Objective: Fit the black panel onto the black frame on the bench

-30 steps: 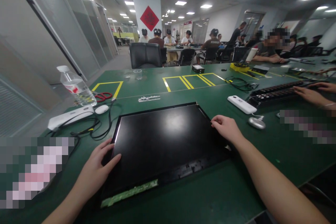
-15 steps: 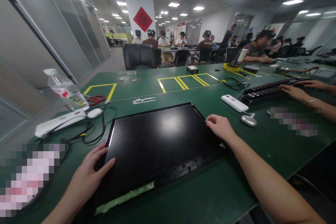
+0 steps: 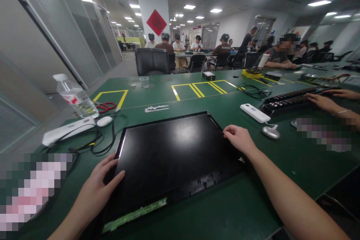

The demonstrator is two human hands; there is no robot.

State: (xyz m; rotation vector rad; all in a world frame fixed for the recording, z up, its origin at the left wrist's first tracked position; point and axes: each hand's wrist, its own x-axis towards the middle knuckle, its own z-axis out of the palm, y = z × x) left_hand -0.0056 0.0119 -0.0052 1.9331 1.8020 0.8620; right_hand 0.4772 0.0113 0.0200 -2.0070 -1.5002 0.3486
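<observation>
A black LCD screen panel (image 3: 168, 153) lies face up on the green table, its lower edge nearest me. A narrow green circuit board (image 3: 136, 214) runs along the panel's near left edge. My left hand (image 3: 102, 183) grips the panel's left side, thumb on the face and fingers around the edge. At the right edge, my right hand (image 3: 237, 137) is closed, thumb and fingertips pinched on the frame. What lies between those fingertips is too small to make out. A small pale tab (image 3: 241, 160) sticks out below that hand.
Left of the panel are a water bottle (image 3: 75, 97), red scissors (image 3: 106, 107), a white mouse (image 3: 104, 121) and black cables (image 3: 102, 150). To the right lie a white power bank (image 3: 254, 113) and a silver mouse-shaped device (image 3: 270, 132). A co-worker's hands (image 3: 320, 103) touch a black slotted unit (image 3: 289, 99).
The whole view has shifted slightly, with things appearing a little further right and lower. Both hands keep their places on the panel's edges.
</observation>
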